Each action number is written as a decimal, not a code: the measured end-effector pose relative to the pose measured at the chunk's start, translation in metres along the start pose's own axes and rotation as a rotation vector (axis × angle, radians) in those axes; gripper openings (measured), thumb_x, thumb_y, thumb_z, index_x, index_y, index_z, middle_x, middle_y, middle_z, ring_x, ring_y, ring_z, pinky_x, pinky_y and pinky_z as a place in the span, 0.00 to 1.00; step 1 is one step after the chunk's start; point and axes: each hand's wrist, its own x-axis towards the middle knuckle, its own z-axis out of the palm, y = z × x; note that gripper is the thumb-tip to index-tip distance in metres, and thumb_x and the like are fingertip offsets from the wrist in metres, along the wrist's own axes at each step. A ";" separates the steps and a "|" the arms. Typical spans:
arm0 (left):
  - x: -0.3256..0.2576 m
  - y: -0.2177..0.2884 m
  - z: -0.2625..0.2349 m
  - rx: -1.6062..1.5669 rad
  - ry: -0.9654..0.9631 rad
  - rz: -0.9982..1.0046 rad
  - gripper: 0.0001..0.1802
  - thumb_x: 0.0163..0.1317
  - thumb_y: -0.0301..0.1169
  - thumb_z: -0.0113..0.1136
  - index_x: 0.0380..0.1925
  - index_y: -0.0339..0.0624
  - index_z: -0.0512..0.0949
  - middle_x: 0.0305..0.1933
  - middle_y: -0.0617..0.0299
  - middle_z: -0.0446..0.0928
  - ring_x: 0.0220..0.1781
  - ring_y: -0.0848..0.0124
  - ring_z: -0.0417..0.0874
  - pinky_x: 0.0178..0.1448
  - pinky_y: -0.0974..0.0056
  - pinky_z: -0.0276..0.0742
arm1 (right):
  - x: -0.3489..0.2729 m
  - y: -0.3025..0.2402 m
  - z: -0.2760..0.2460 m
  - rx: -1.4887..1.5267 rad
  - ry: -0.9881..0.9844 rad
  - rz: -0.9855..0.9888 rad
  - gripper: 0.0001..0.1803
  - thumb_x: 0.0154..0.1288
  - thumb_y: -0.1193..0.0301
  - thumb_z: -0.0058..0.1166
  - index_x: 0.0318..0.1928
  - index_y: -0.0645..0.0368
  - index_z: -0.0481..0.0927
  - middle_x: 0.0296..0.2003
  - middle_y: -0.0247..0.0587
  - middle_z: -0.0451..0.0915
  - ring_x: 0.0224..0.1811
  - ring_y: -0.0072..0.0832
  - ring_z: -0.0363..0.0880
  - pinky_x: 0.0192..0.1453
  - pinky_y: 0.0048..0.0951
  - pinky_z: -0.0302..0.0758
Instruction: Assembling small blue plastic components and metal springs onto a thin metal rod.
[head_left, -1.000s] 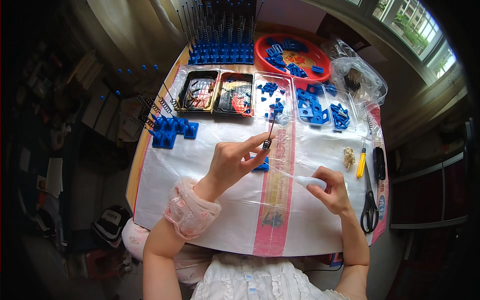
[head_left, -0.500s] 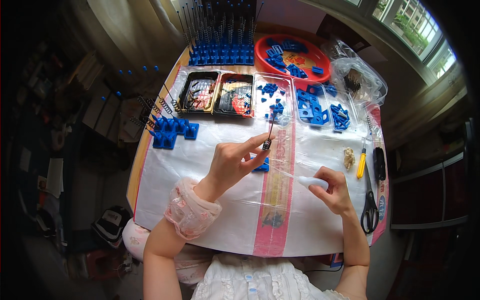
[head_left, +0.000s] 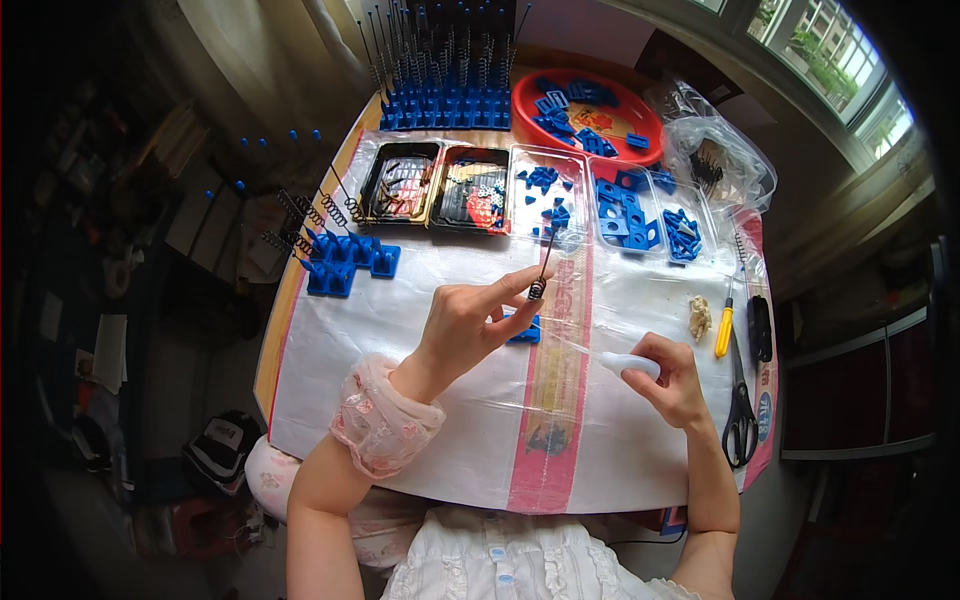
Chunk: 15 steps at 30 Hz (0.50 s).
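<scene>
My left hand (head_left: 462, 318) is closed in a pinch on a dark coil spring (head_left: 537, 289). A thin dark rod (head_left: 549, 252) rises from the spring, with a blue tip near its top. Just beneath my left fingertips, a blue plastic base (head_left: 524, 329) lies on the table cover, partly hidden by the hand. My right hand (head_left: 672, 385) grips a small white squeeze bottle (head_left: 632, 366) between thumb and fingers. The bottle's long thin nozzle points left, toward the blue base.
Blue bases with springs (head_left: 340, 262) stand at left, and more assemblies (head_left: 447, 112) at the back. Black trays (head_left: 470, 228), clear trays (head_left: 540, 150) of blue parts and a red basin (head_left: 655, 125) line the far side. Scissors (head_left: 740, 425) and a yellow-handled tool (head_left: 723, 333) lie at right.
</scene>
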 end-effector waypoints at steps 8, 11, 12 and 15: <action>0.000 0.001 -0.001 -0.003 -0.014 -0.010 0.25 0.59 0.24 0.76 0.58 0.51 0.85 0.29 0.66 0.87 0.21 0.77 0.83 0.25 0.70 0.76 | 0.001 -0.003 0.001 0.003 0.008 0.010 0.08 0.62 0.74 0.66 0.32 0.65 0.80 0.22 0.30 0.77 0.24 0.14 0.69 0.26 0.23 0.61; -0.001 0.000 -0.001 0.005 -0.026 -0.018 0.25 0.59 0.24 0.75 0.58 0.50 0.85 0.28 0.66 0.87 0.21 0.77 0.83 0.25 0.70 0.76 | 0.000 -0.002 -0.002 0.039 0.029 0.010 0.08 0.62 0.74 0.66 0.33 0.65 0.80 0.24 0.31 0.78 0.26 0.14 0.70 0.27 0.22 0.62; -0.001 -0.001 -0.001 0.002 -0.025 -0.017 0.25 0.59 0.24 0.75 0.58 0.50 0.85 0.28 0.66 0.87 0.21 0.77 0.83 0.25 0.70 0.76 | -0.001 -0.002 -0.003 0.075 0.050 0.018 0.08 0.62 0.75 0.66 0.33 0.65 0.80 0.25 0.31 0.78 0.26 0.14 0.70 0.27 0.22 0.62; -0.001 0.000 -0.002 0.002 -0.032 -0.028 0.25 0.59 0.24 0.75 0.58 0.51 0.85 0.28 0.66 0.87 0.20 0.77 0.83 0.25 0.70 0.76 | -0.003 -0.001 -0.014 0.213 0.062 0.129 0.07 0.66 0.71 0.63 0.37 0.62 0.80 0.29 0.30 0.78 0.28 0.13 0.72 0.28 0.18 0.63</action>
